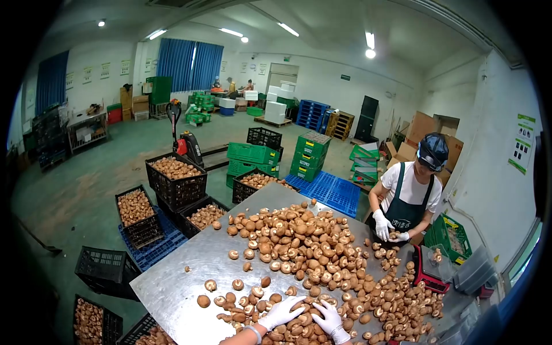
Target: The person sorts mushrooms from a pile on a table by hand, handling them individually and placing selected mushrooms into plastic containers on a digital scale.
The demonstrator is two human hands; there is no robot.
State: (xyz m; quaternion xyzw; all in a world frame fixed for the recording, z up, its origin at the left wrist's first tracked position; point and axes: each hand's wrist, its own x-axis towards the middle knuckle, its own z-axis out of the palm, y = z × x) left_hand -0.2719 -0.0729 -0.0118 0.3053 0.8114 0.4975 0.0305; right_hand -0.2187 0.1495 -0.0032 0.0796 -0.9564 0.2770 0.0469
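Observation:
A big pile of brown shiitake mushrooms (pixel 305 236) spreads over the steel table (pixel 178 293). At the near edge, my left hand (pixel 282 314) in a white glove rests on mushrooms, fingers stretched out to the right. My right hand (pixel 330 321), gloved too, lies just beside it with fingers apart, touching mushrooms in the same heap. Neither hand is visibly closed round a mushroom, though my palms are hidden. Looser mushrooms lie to the left of my hands, and a second dense patch (pixel 402 307) lies to the right.
Across the table a co-worker (pixel 409 198) in white gloves handles mushrooms near a red scale (pixel 430 270). Black crates of mushrooms (pixel 176 183) stand left of the table. Green crates (pixel 309 155), a blue pallet (pixel 330 192) and a pallet jack (pixel 187 144) are behind it.

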